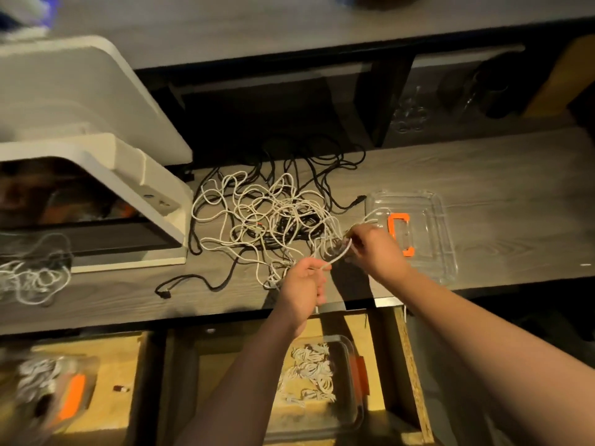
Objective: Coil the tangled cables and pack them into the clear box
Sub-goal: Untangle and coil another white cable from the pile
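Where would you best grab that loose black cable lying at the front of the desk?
Probably by the plug end of the black cable, pinched from above. That end lies flat on the bare desk, apart from the white tangle, so fingers can close on it without snagging other loops.

No text, label, brand, number or sign can be read anywhere in this view; every surface shown is blank or too blurred.

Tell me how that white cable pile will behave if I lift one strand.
The white cable looks floppy, sagging in loose loops. It will probably drag the black cable, since they interlace. The strand between left hand and right hand seems light.
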The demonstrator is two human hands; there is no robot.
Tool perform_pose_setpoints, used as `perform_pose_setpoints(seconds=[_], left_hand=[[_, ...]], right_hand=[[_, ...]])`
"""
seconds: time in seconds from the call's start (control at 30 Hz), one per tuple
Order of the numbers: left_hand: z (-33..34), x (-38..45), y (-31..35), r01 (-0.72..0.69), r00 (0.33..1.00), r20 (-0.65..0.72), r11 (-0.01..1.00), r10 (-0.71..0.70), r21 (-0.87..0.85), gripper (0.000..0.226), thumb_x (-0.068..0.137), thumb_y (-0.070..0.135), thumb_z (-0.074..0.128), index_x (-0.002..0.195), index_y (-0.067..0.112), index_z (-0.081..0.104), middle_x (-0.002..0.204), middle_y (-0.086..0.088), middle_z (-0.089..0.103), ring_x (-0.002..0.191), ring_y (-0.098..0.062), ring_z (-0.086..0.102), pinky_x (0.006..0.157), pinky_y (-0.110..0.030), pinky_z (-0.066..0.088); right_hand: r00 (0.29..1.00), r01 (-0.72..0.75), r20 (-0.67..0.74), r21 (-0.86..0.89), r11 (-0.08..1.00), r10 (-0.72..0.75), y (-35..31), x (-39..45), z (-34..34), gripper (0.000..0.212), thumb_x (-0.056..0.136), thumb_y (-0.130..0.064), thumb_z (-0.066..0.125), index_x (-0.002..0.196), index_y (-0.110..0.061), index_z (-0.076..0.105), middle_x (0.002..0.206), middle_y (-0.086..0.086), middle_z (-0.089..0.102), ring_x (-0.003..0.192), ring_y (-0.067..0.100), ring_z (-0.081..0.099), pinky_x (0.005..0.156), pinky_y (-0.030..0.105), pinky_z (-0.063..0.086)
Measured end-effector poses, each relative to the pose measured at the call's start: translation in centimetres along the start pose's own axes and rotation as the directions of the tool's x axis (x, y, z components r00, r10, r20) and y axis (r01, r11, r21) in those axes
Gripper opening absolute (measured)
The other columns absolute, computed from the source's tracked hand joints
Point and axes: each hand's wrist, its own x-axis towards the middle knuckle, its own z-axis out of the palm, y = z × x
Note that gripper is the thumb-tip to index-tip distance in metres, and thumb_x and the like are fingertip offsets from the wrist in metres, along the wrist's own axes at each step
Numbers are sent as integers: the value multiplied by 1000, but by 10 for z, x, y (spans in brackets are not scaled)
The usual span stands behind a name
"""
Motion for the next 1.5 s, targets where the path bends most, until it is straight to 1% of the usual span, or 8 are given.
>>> perform_pose_setpoints(seconds=[0.37,0.57,0.83,0.97,1.13,1.2,1.33,1.5], left_hand=[[-60,-82,52,-287,886,-430,934,174,-213,29,97,1,39,73,9,53,42,13,41,42,-3,25,38,-16,20],[-86,-122,57,-404,779,-607,865,154,-299,30,93,1,40,68,10,53,51,9,26,44,-8,19,39,-19,16],[-102,-159,64,-462,598,-727,887,337,32,45,103,38,49,72,6,58,59,1,43,53,-8,36,47,-21,31],[-102,-169,68,-489,485,-775,861,404,143,53,91,40,67,66,-4,53,54,-3,43,45,-4,36,46,-17,32],[-95,-182,78,-408,375,-739,815,560,411,20,86,30,77,76,25,61,61,2,59,56,-17,54,53,-36,47],[-86,-188,92,-411,407,-658,770,634,487,2,90,32,70,91,34,69,72,8,64,66,-16,61,58,-36,52],[-63,-183,109,-403,630,-421,738,653,541,46,100,57,39,110,26,71,71,13,57,64,-6,52,60,-29,44],[-47,-187,102,-482,714,-291,748,637,455,51,96,60,41,72,20,61,59,7,48,53,-5,41,57,-31,35]], right_hand=[[978,19,-207,111,994,5,-63,35,-61,16,93,-14,64,100,-3,74,92,17,73,87,33,67,80,45,53],[990,15,-141,255,967,22,-99,34,-101,22,88,-34,73,84,-13,72,82,0,60,74,12,54,61,26,40],[995,46,45,616,787,-94,-136,7,-151,27,87,-27,53,68,-10,62,78,11,64,78,19,55,73,30,42],[985,8,82,857,516,-152,-161,-12,-172,25,88,-28,44,68,-14,46,67,6,43,66,17,44,71,30,40],[975,195,-40,629,752,-220,-195,-43,-179,34,97,-12,43,64,-8,51,62,4,49,61,12,49,65,28,40],[958,238,-1,557,796,-286,-205,-52,-177,33,100,-17,47,67,-13,51,65,1,48,66,17,47,65,30,40],[904,301,146,449,841,-401,-215,-69,-159,28,100,-27,52,75,-17,58,71,-5,56,66,11,52,66,28,45],[896,347,87,475,809,-436,-211,-78,-147,26,99,-34,55,85,-15,66,72,-3,61,60,4,52,61,21,45]])
